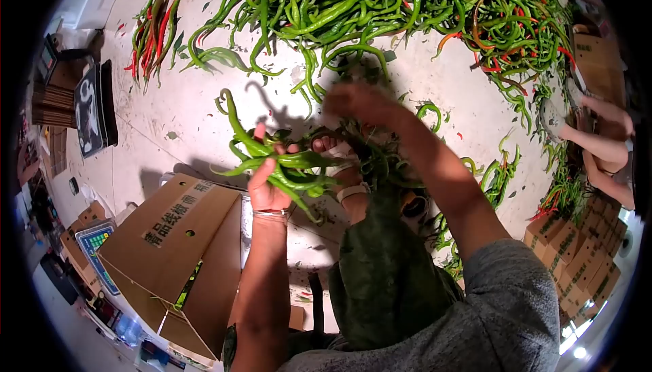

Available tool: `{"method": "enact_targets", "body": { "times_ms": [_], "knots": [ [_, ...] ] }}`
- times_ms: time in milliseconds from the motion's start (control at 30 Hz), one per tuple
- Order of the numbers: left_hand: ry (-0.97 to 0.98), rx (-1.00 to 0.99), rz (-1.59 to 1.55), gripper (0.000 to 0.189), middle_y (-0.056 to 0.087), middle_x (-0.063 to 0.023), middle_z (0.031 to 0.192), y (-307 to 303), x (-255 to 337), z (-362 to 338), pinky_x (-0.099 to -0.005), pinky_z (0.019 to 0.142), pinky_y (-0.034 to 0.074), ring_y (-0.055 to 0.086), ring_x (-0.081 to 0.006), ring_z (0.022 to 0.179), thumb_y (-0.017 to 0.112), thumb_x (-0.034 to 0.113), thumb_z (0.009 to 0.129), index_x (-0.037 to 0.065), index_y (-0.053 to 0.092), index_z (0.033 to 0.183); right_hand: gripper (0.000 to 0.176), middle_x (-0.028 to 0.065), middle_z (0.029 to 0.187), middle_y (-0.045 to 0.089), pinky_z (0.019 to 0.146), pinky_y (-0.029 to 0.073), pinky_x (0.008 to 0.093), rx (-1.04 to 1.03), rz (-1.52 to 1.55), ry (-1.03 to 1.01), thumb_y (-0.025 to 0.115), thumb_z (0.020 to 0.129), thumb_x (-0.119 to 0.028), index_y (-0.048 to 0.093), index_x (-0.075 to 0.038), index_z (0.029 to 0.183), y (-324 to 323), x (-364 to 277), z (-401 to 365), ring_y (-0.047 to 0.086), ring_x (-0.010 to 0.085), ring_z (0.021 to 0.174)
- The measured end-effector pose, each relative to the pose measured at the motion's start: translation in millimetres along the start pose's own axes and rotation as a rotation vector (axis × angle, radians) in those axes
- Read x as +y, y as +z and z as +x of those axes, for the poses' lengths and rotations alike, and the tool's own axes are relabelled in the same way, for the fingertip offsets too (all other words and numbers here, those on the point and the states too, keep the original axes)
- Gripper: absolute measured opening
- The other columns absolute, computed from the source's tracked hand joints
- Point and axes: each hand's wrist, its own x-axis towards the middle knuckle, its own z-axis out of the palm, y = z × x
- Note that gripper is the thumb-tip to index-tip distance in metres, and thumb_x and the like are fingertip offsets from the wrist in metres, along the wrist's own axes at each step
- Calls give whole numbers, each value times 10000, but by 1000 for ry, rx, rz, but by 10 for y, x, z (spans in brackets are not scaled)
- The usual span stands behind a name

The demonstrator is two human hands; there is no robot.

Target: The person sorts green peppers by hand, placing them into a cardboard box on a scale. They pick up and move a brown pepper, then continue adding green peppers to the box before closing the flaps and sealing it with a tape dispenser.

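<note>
A scale (97,241) with a blue edge and green keypad stands at the near left; right of it is a cardboard box (204,212) with printed lettering, green peppers showing through a gap in its flaps; a heap of red and green chillies (157,36) lies at the far left of the floor (204,117); the left hand (269,194), palm up, has its fingers clamped on a bunch of long green chilli peppers (299,161); the bunch lies across the palm, thumb over its near side, fingertips around its far side, pepper ends jutting out left and right; the right hand (353,103) is blurred, right of and beyond the bunch, so I cannot tell whether its fingers are apart or together; a large pile of green chillies (380,5) spreads beyond; stacked cartons (577,256) stand at the near right.
</note>
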Motion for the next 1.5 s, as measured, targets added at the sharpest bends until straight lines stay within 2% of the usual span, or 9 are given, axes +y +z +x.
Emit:
{"method": "enact_targets", "body": {
  "times_ms": [67,100,133,367,600,833,967,1167,1500],
  "knots": [
    [20,-34,-28,686,548,-72,981,-27,129,-4,-447,903,449,541,-264,988,590,74,805,137,247,1396,311,137,984,600,841,417,403,572,-725,-333,627,765,-206,567,-52,1028,-325,479,333,549,296,959],
    [24,-42,-38,690,545,-70,986,-25,176,-11,-435,904,449,541,-258,986,595,78,804,134,245,1396,268,125,1063,563,919,368,420,530,-909,-108,579,731,-105,564,-56,993,-495,379,400,484,298,1068],
    [26,-54,-26,699,540,-67,997,-39,215,-22,-419,911,442,539,-247,986,604,86,805,137,240,1399,296,121,1090,544,950,343,443,753,-1020,-380,552,730,-78,553,-73,1026,-602,732,613,449,305,1109],
    [14,-33,-37,679,536,-66,1046,-38,103,-89,-403,907,439,527,-237,1011,603,110,821,98,238,1394,232,85,1017,558,954,321,449,431,-1352,-27,529,755,-126,561,-114,985,-585,888,947,495,263,1000],
    [-8,25,-131,655,552,-90,1066,-163,31,-190,-455,896,459,545,-263,1022,564,85,834,136,235,1397,220,56,1015,550,815,427,413,508,-1260,-352,562,736,-159,568,-138,955,-197,855,322,514,250,969],
    [74,-3,-17,650,560,-40,1036,-68,88,-265,-406,904,443,530,-202,997,591,115,830,99,256,1387,301,72,1024,590,788,479,354,811,-538,-572,600,708,-80,577,-90,1007,-411,135,-423,568,299,943],
    [112,14,-13,658,561,-37,1027,150,169,-474,-393,888,452,531,-183,970,611,111,814,99,272,1379,252,68,966,630,700,479,271,1046,357,-218,646,781,-65,584,-38,1024,-573,-373,-934,596,165,779],
    [239,-146,-39,724,558,-67,1027,759,458,-1056,-432,868,475,538,-237,977,610,101,812,128,200,1408,272,124,999,623,562,453,202,1031,976,-580,629,822,-75,541,-20,1073,-790,-519,-1524,577,116,721],
    [611,-387,255,738,497,-43,1047,1637,1305,-2782,-368,924,420,500,-196,1009,605,114,834,78,153,1417,279,108,1096,591,869,468,368,766,1509,-585,563,881,-195,543,-60,1125,-722,-935,-2215,565,223,989]
  ]
}}
